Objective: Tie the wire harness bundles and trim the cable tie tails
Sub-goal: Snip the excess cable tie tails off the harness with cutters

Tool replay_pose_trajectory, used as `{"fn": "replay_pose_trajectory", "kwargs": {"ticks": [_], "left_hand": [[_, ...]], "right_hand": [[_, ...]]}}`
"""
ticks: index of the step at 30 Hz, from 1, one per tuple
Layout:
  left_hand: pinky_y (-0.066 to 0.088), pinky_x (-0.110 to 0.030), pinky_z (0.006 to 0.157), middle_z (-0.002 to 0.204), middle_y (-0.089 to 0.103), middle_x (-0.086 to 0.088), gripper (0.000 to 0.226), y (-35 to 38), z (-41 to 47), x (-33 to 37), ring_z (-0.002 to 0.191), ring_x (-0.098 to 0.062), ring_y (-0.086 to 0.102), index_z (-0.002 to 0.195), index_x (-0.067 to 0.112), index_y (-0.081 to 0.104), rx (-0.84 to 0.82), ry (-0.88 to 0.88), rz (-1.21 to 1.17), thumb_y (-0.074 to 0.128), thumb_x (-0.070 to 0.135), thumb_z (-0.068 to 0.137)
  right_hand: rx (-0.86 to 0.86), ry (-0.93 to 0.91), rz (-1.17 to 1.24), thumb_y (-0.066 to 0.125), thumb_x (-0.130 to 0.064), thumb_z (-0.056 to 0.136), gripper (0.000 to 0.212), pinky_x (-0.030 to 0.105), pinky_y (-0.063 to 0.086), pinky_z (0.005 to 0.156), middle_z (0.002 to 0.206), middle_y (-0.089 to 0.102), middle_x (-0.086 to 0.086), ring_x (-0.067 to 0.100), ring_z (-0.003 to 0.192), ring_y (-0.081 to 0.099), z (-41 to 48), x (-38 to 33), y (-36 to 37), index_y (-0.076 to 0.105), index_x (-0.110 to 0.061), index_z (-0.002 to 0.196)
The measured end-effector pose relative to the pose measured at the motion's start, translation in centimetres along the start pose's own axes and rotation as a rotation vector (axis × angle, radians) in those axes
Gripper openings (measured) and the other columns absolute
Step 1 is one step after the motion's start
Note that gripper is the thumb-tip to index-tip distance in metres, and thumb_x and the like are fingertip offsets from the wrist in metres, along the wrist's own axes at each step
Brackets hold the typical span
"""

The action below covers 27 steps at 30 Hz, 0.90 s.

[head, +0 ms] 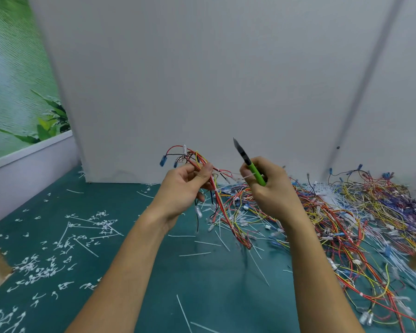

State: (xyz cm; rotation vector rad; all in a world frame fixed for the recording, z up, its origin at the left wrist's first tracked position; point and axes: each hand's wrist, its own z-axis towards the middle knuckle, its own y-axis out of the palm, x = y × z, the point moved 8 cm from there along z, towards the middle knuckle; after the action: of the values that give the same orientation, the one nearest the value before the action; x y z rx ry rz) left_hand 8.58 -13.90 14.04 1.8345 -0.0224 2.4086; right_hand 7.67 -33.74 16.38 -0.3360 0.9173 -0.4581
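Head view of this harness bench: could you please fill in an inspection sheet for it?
Surface: green mat.
Job's things: wire harness bundle, green-handled snips, white cable tie between the hands.
Clutter: trimmed tie tails at left, loose ties mid-mat.
Grippers: left hand grips the bundle; right hand holds the snips, blades up.
Cables: tangled harness pile at right.
Surroundings: white panel behind, leaf-print backdrop at left.

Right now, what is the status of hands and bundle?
Left hand grips wire bundle. Right hand holds green cutter, blade up, white tie tail between hands. Loose wire pile on right.
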Motion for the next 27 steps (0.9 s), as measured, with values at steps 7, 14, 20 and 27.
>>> {"fn": "replay_pose_trajectory", "kwargs": {"ticks": [7,14,20,27], "left_hand": [[0.056,-0.036,0.062,0.086,0.077,-0.003,0.020,-1.0,-0.1,1.4,0.072,-0.023,0.067,0.083,0.024,0.078,0.102,0.174,0.050,0.068,0.042,0.088],[0.056,-0.021,0.070,0.100,0.078,0.009,0.011,-2.4,-1.3,4.7,0.071,-0.010,0.068,0.096,0.030,0.074,0.209,0.512,0.090,0.063,0.030,0.098],[0.055,-0.024,0.090,0.108,0.077,0.000,0.021,-2.8,-1.6,5.2,0.107,-0.017,0.072,0.110,0.011,0.071,0.179,0.567,-0.005,0.064,0.022,0.094],[0.053,-0.020,0.092,0.115,0.073,0.007,0.019,-2.6,-2.3,6.2,0.111,-0.012,0.070,0.111,0.024,0.069,0.176,0.644,0.095,0.064,0.024,0.092]], "right_hand": [[0.060,0.035,0.048,0.059,-0.025,0.104,0.013,0.030,0.037,0.057,0.068,0.048,-0.008,0.013,0.060,0.041,0.1,0.3,-0.6,0.062,-0.021,0.092],[-0.123,0.022,0.064,0.063,-0.027,0.102,0.008,0.013,0.038,0.055,0.069,0.058,-0.015,0.004,0.057,0.046,-0.4,-0.2,0.5,0.068,-0.028,0.096],[-0.220,-0.007,-0.002,0.063,-0.023,0.101,0.011,0.018,0.047,0.063,0.087,0.069,-0.001,0.016,0.076,0.062,-0.8,-1.4,2.5,0.070,-0.031,0.104],[-0.225,-0.020,-0.031,0.064,-0.025,0.101,0.010,0.037,0.056,0.076,0.093,0.069,-0.006,0.014,0.083,0.064,-0.8,-2.3,3.5,0.069,-0.026,0.110]]}}
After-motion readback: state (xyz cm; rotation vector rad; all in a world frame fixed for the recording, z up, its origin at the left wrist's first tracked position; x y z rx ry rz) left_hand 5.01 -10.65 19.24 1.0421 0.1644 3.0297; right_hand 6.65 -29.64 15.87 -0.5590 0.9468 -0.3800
